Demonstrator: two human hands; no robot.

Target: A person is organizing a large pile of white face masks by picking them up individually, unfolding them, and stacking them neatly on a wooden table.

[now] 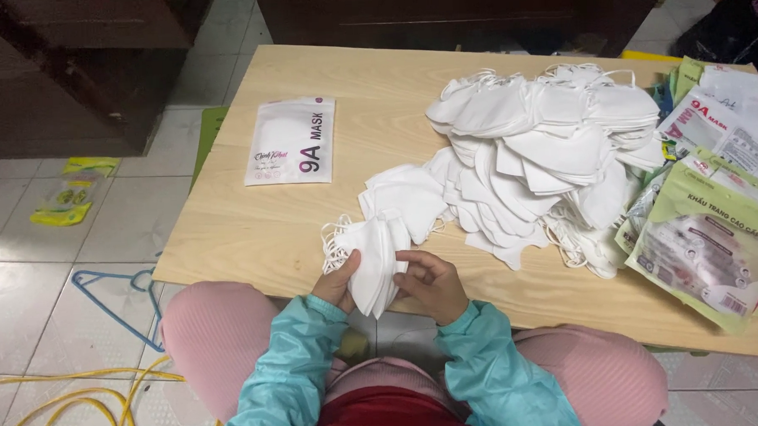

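Note:
A small stack of folded white face masks (376, 259) stands on edge at the near rim of the low wooden table (262, 225). My left hand (338, 282) grips the stack from the left. My right hand (433, 283) touches its right side with the fingertips. Just beyond lie a few loose white masks (408, 195), and behind them a large heap of white masks (544, 140) covers the table's right half. A filled white mask pouch (291, 141) lies flat at the table's left.
Green and white packaged mask bags (707, 235) are piled at the right edge. On the tiled floor lie a blue clothes hanger (113, 302), yellow cable (83, 400) and a yellow packet (69, 194). Dark wooden furniture (80, 72) stands behind the table.

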